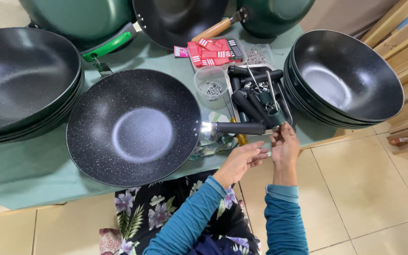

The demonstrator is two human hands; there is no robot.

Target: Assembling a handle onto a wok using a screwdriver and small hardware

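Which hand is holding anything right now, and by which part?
The right hand pinches the free end of the black handle fitted to the wok. The left hand is open just below it and holds nothing.

free: floor (364, 189) right of hands | blocked: wok (133, 127) left, stacked woks (345, 78) right, handle tray (256, 101) ahead
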